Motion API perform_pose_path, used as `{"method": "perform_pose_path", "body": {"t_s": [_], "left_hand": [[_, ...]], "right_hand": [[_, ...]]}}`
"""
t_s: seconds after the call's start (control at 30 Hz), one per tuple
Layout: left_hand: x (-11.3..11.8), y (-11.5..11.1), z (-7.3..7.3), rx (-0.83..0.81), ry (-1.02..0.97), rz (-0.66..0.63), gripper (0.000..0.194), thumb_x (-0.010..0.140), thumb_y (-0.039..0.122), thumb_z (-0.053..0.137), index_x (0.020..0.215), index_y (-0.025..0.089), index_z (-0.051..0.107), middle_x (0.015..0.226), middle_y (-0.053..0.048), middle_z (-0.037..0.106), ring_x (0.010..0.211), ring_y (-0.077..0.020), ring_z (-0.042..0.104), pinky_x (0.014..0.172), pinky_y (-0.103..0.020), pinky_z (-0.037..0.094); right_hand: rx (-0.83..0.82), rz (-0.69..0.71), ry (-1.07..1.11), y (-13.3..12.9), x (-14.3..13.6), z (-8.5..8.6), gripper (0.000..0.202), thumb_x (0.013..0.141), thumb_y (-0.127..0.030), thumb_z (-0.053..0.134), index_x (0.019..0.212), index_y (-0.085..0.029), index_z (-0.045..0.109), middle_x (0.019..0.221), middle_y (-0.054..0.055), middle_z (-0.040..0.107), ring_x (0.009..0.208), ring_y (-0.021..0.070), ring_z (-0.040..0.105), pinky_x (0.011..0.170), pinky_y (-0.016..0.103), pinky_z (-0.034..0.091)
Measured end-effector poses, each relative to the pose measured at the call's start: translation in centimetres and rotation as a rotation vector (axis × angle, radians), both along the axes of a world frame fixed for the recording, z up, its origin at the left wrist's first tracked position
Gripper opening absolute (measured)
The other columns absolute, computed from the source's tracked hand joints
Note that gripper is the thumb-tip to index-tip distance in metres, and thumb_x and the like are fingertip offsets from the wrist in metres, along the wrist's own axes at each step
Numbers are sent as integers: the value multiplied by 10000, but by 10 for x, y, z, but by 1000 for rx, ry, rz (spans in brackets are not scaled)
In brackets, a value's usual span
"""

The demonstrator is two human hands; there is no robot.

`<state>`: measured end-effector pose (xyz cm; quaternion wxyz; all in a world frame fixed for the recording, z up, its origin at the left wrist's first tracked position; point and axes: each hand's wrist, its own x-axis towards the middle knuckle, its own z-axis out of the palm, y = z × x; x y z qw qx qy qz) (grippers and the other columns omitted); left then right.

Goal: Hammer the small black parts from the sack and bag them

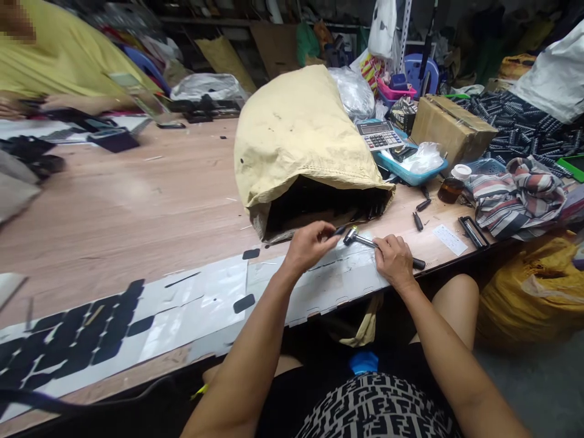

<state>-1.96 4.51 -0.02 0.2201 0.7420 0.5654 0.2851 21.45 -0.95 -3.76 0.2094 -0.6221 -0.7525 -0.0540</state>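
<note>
My left hand (311,246) is closed, with a small black piece (339,231) pinched between thumb and fingertips. In my right hand (395,260) is a small hammer (365,241); its metal head with a yellowish face points left, close to the black piece. The hammer's dark grip end sticks out on the right of my fingers. Just beyond both hands lies a large cream sack (301,128) with its mouth towards me; its inside is dark, with some black parts showing at the right. Beneath my hands is a white sheet (314,292) along the table edge.
Flat black pads (82,328) cover the sheet's left end. To the right are a calculator (379,135), blue tray (410,170), cardboard box (451,128), brown bottle (451,188), striped cloth (515,194) and many black ridged parts (515,121). A person in yellow (68,55) sits across the table.
</note>
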Motion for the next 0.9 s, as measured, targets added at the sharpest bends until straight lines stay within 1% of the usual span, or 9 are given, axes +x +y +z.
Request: {"method": "perform_pose_path", "body": {"t_s": [0.07, 0.13, 0.23, 0.3, 0.43, 0.53, 0.63, 0.77, 0.9], "left_hand": [[-10, -26, -9, -32, -22, -101, 248, 830, 404, 656, 950, 196, 717, 888, -21, 720, 687, -145, 573, 656, -263, 432], [-11, -45, -23, -54, -32, -126, 236, 838, 394, 649, 956, 201, 717, 906, -24, 705, 740, -157, 590, 695, -276, 447], [-7, -56, -42, -31, -80, -84, 254, 866, 383, 629, 1037, 216, 715, 959, -37, 675, 864, -186, 614, 768, -297, 471], [-5, -56, -49, -20, -119, -70, 265, 867, 379, 637, 1064, 220, 715, 953, -37, 656, 855, -184, 610, 774, -302, 478], [-6, -51, -49, -20, -165, -72, 233, 838, 362, 683, 1010, 210, 725, 903, -24, 636, 782, -168, 588, 734, -296, 471], [-7, -50, -47, -10, -178, -53, 201, 842, 347, 685, 974, 204, 734, 870, -18, 627, 764, -162, 580, 728, -294, 462], [-7, -50, -48, -8, -192, -48, 185, 849, 338, 682, 965, 206, 741, 855, -16, 621, 789, -166, 589, 735, -292, 460], [-7, -50, -47, -16, -205, -46, 181, 850, 332, 682, 978, 220, 744, 876, -17, 628, 834, -174, 598, 750, -292, 470], [-7, -50, -46, -38, -202, -46, 173, 844, 304, 684, 982, 220, 746, 861, -13, 612, 816, -166, 589, 739, -287, 464]], "right_hand": [[-1, -6, 0, 0, 0, 0, 243, 944, -263, 547, 1145, -243, 681, 1000, 72, 622, 934, 232, 479, 789, 335, 341], [-4, -13, -5, 1, 0, 0, 243, 954, -277, 544, 1150, -249, 684, 1001, 71, 626, 937, 233, 484, 790, 333, 344], [-14, -16, -7, 4, 1, 1, 249, 961, -283, 542, 1159, -257, 691, 997, 69, 631, 936, 231, 491, 787, 329, 355], [-25, -8, 6, 6, 3, 2, 247, 954, -269, 552, 1150, -258, 702, 989, 67, 640, 933, 230, 501, 792, 328, 373], [-54, 36, 113, 2, 8, 9, 269, 951, -241, 538, 1153, -251, 716, 969, 58, 665, 924, 220, 548, 826, 323, 433], [-74, 102, 303, -12, 11, 19, 286, 969, -253, 511, 1179, -240, 705, 1001, 51, 688, 950, 199, 609, 863, 310, 482], [-105, 188, 476, -30, 9, 31, 270, 978, -282, 511, 1156, -235, 709, 1025, 51, 707, 957, 184, 657, 866, 303, 520], [-122, 233, 518, -46, 5, 38, 267, 982, -298, 508, 1145, -246, 714, 1026, 57, 718, 967, 191, 678, 863, 318, 546], [-144, 234, 486, -51, 4, 32, 263, 978, -302, 508, 1128, -249, 717, 1024, 59, 720, 969, 198, 682, 865, 328, 553]]}}
